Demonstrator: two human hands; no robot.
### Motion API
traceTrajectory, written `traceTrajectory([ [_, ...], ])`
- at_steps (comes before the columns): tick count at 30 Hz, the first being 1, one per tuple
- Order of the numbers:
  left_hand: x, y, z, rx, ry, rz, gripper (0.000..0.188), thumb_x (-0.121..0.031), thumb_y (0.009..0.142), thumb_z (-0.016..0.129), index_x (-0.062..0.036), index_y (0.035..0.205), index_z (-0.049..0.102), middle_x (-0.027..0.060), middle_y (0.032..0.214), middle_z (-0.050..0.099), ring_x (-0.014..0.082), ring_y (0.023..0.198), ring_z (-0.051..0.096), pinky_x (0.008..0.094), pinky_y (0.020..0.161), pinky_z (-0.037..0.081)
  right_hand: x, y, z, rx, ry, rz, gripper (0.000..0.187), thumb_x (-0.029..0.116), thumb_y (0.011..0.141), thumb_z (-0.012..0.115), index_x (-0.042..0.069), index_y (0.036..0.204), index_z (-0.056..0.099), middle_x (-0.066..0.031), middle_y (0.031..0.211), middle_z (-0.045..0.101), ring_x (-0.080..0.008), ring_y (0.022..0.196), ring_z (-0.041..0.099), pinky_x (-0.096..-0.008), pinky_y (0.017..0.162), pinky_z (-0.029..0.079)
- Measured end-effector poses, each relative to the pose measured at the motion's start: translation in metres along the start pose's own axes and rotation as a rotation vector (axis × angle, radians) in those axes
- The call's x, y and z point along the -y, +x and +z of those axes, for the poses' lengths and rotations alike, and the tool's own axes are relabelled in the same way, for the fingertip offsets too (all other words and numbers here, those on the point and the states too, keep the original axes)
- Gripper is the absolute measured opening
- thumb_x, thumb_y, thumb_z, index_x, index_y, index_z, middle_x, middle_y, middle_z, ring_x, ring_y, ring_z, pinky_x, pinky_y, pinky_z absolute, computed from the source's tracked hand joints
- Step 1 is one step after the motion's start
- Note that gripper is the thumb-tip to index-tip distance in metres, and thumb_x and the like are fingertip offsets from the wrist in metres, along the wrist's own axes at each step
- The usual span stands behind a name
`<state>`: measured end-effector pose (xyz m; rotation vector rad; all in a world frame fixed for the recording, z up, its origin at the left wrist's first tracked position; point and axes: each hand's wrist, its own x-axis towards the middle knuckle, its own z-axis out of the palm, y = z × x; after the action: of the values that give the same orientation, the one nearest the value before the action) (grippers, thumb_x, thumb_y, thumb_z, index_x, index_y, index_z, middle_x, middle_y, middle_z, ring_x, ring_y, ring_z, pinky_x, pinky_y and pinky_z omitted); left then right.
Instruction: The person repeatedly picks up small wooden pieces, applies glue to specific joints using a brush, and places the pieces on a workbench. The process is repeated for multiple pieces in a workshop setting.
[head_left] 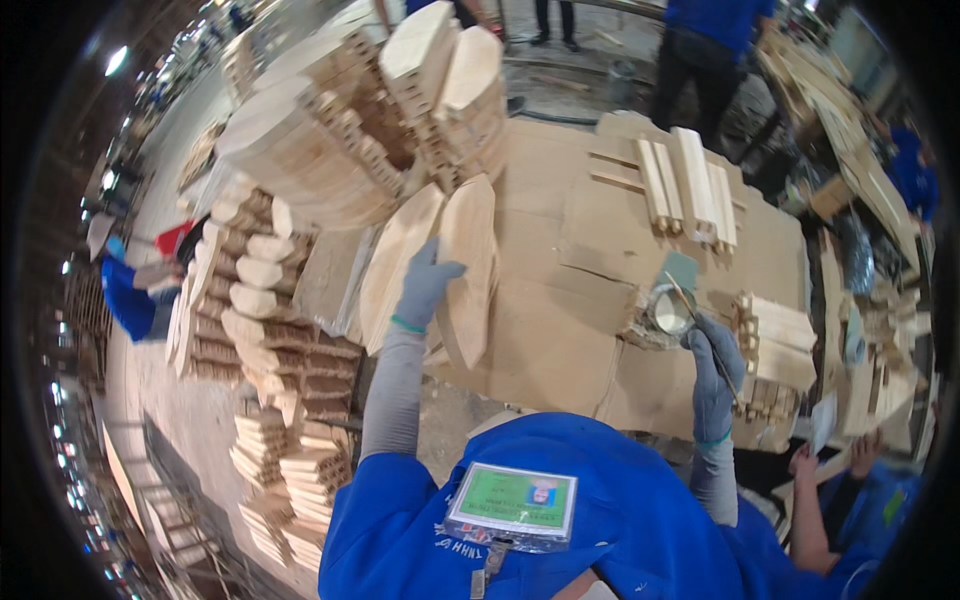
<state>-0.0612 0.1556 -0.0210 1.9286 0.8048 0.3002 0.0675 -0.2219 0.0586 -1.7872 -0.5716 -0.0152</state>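
Observation:
Two pale wooden boards (pixel 470 255) with pointed ends lie side by side on the cardboard-covered table. My left hand (pixel 422 288), in a grey glove, grips the inner edge of the right-hand board, its thumb stretched over the top face. Some of its fingertips are hidden at the gap between the boards. My right hand (pixel 715 372), also gloved, is closed round a thin wooden stick (pixel 684 296). The stick's upper end is over or beside a round cup of whitish stuff (pixel 671 310); whether it touches the contents I cannot tell.
Tall stacks of shaped boards (pixel 310 150) stand at the far left, with more piles (pixel 265 290) beyond the table's left side. Slatted wooden pieces (pixel 690 185) lie far right on the cardboard (pixel 545 290); another bundle (pixel 778 345) sits beside my right hand. Other people work around.

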Motion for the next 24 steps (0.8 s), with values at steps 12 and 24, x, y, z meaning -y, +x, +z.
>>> traceTrajectory([
  [12,0.017,-0.031,0.077,0.854,-1.805,-0.429,0.057,-0.047,0.085,0.050,-0.0054,0.124,0.044,0.0158,0.098,0.057,0.0267,0.082,0.056,0.0406,0.067,0.050,0.002,0.012,-0.012,-0.125,0.344,0.217,0.024,0.004,0.089,0.054,-0.006,0.110,0.060,-0.0071,0.092,0.062,-0.0121,0.079,0.059,-0.0243,0.073,0.049],
  [24,-0.066,-0.072,0.089,0.689,-1.401,-0.307,0.081,-0.058,0.082,0.048,0.0001,0.136,0.034,0.0211,0.120,0.052,0.0329,0.109,0.054,0.0496,0.092,0.046,-0.056,0.012,-0.036,-0.250,0.467,0.366,0.017,0.008,0.087,0.060,-0.003,0.100,0.062,-0.0044,0.081,0.063,-0.0106,0.074,0.060,-0.0246,0.068,0.051],
])
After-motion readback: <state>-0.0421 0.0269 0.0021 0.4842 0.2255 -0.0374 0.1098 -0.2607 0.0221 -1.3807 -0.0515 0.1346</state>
